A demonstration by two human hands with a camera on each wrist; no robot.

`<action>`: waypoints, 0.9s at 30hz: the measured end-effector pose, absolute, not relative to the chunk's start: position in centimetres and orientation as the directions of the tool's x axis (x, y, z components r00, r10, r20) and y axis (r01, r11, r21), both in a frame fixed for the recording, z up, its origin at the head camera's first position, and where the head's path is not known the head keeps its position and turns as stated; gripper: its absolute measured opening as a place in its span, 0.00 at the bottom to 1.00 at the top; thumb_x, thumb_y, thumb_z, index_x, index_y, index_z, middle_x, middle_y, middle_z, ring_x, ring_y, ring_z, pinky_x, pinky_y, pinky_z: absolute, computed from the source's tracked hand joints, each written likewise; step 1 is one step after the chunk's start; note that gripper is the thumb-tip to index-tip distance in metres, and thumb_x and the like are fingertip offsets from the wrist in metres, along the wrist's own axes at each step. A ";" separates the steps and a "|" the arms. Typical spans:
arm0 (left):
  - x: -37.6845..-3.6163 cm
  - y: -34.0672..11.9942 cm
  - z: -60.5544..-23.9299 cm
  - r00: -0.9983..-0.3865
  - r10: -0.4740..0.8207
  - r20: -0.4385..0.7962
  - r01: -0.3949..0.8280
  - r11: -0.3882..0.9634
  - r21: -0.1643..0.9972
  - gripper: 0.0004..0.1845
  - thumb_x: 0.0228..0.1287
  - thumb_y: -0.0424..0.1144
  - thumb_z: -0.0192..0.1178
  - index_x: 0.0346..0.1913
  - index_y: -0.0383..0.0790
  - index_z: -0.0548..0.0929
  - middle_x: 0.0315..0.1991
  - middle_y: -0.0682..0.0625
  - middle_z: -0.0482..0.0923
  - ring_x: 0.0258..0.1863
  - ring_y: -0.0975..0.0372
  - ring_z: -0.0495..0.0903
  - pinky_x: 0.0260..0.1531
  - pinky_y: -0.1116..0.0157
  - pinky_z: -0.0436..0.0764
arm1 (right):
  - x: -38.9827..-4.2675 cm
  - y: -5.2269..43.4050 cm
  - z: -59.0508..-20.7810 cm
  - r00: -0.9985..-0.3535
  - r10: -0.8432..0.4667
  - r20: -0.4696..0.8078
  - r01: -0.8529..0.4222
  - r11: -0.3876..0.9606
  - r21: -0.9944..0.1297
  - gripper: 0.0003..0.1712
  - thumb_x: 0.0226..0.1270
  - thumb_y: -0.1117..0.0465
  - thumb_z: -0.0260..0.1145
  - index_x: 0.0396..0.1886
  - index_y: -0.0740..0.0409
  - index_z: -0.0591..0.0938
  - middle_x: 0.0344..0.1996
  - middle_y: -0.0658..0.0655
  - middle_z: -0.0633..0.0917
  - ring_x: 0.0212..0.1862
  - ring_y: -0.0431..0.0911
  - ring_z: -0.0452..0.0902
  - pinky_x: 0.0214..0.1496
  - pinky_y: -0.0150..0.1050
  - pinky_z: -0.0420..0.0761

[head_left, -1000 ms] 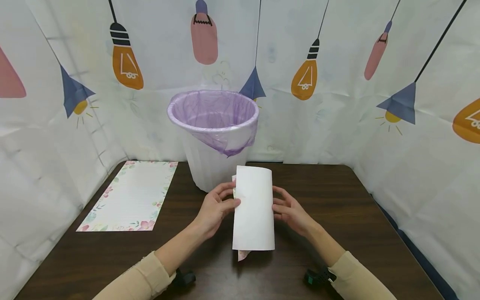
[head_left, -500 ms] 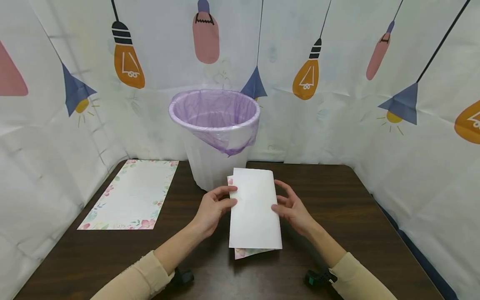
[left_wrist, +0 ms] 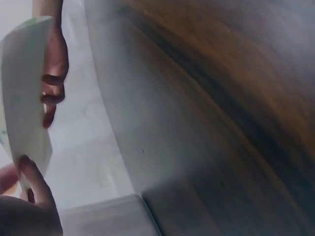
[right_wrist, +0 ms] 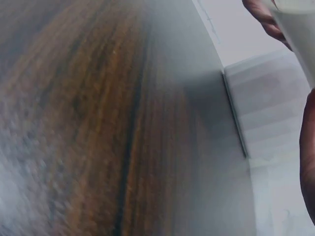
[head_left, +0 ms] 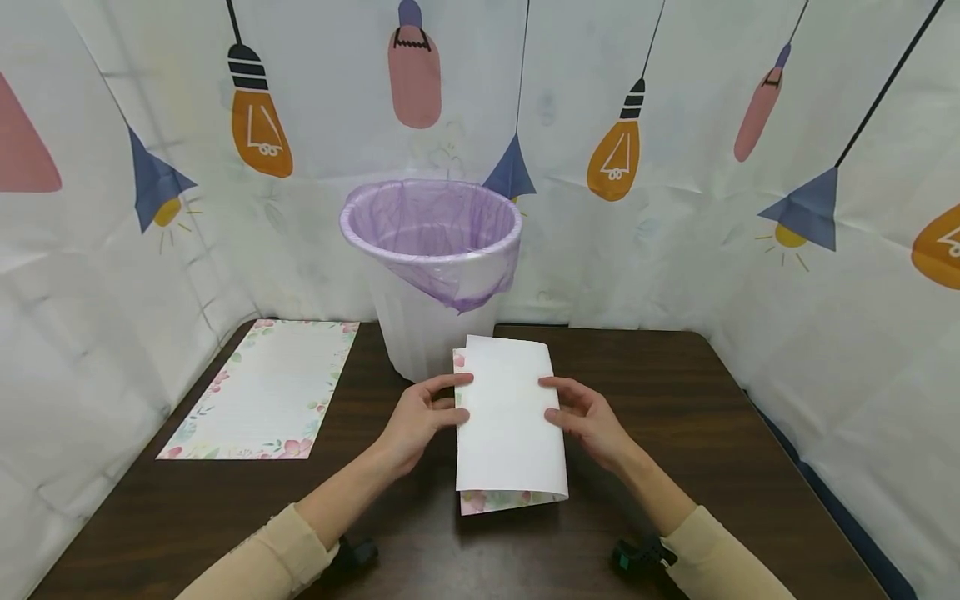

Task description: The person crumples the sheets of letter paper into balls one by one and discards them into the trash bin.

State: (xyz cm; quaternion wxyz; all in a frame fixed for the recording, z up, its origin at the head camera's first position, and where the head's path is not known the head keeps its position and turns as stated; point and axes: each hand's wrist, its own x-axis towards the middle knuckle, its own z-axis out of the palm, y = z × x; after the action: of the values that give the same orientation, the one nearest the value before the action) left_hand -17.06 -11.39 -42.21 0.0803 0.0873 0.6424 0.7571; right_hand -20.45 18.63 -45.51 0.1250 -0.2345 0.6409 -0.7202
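Note:
A sheet of floral-bordered paper, folded over with its plain white back outward, is held up above the middle of the table. Along the bottom opening, a strip of the pink flower print shows between the layers. My left hand pinches the left edges, thumb in front. On the opposite side, my right hand grips the folded edge between thumb and fingers. In the left wrist view the paper bows between both hands. Only part of the right hand shows in the right wrist view.
A second floral-bordered sheet lies flat on the table's left side. Behind the held paper stands a white bin with a purple liner. A dark wood table spreads underneath, with a patterned curtain around it.
The folded paper has opened wider, its right edge shifting rightward and more print showing underneath. The right hand's index finger has come onto the front of the paper.

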 end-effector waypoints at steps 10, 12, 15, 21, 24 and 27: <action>-16.9 -12.2 -42.5 -0.959 0.278 0.048 0.015 -0.120 0.993 0.32 0.60 0.19 0.64 0.70 0.31 0.74 0.66 0.36 0.67 0.46 0.54 0.85 0.49 0.62 0.82 | -20.6 19.2 -45.2 -0.820 -0.538 0.197 -0.106 -0.194 -0.975 0.18 0.81 0.69 0.55 0.64 0.64 0.79 0.61 0.55 0.79 0.52 0.46 0.81 0.51 0.40 0.84; -16.9 -12.3 -42.5 -0.959 0.278 0.049 0.016 -0.117 0.993 0.32 0.60 0.19 0.64 0.69 0.31 0.74 0.66 0.36 0.68 0.45 0.54 0.84 0.49 0.62 0.82 | -20.6 19.4 -45.1 -0.790 -0.572 0.221 -0.100 -0.235 -0.967 0.20 0.82 0.70 0.50 0.66 0.64 0.78 0.63 0.56 0.78 0.54 0.47 0.81 0.53 0.41 0.84; -16.9 -12.3 -42.5 -0.959 0.278 0.052 0.020 -0.117 0.993 0.30 0.61 0.19 0.63 0.68 0.30 0.75 0.64 0.36 0.71 0.45 0.54 0.84 0.49 0.63 0.82 | -20.8 19.7 -45.1 -0.737 -0.620 0.270 -0.117 -0.277 -0.954 0.23 0.80 0.74 0.48 0.69 0.67 0.75 0.66 0.58 0.76 0.56 0.48 0.80 0.55 0.41 0.83; -17.1 -12.5 -42.8 -0.958 0.280 0.058 0.029 -0.109 0.994 0.28 0.61 0.21 0.65 0.66 0.27 0.76 0.58 0.34 0.78 0.46 0.55 0.84 0.47 0.63 0.83 | -21.0 20.2 -45.2 -0.667 -0.674 0.317 -0.153 -0.293 -0.944 0.26 0.73 0.79 0.59 0.69 0.72 0.70 0.68 0.59 0.74 0.62 0.50 0.78 0.58 0.44 0.81; -17.0 -12.5 -42.9 -0.958 0.281 0.053 0.024 -0.106 0.994 0.29 0.60 0.20 0.65 0.66 0.27 0.77 0.57 0.34 0.80 0.45 0.56 0.84 0.45 0.64 0.84 | -20.9 20.2 -45.3 -0.678 -0.676 0.288 -0.152 -0.256 -0.955 0.23 0.72 0.76 0.63 0.65 0.72 0.73 0.63 0.59 0.77 0.59 0.50 0.79 0.56 0.45 0.83; -17.0 -12.6 -43.0 -0.954 0.294 0.063 0.033 -0.107 0.994 0.29 0.61 0.20 0.65 0.66 0.27 0.76 0.55 0.34 0.81 0.44 0.57 0.84 0.44 0.64 0.84 | -20.7 20.0 -45.2 -0.726 -0.642 0.247 -0.155 -0.197 -0.968 0.19 0.73 0.72 0.65 0.61 0.68 0.77 0.57 0.58 0.82 0.53 0.49 0.83 0.53 0.48 0.85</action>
State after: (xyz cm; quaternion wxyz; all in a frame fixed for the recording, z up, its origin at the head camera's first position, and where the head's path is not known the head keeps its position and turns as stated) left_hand -17.00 -12.58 -42.98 0.0889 0.1233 0.6622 0.7337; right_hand -20.74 20.05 -45.22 0.1737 -0.3268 0.6092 -0.7013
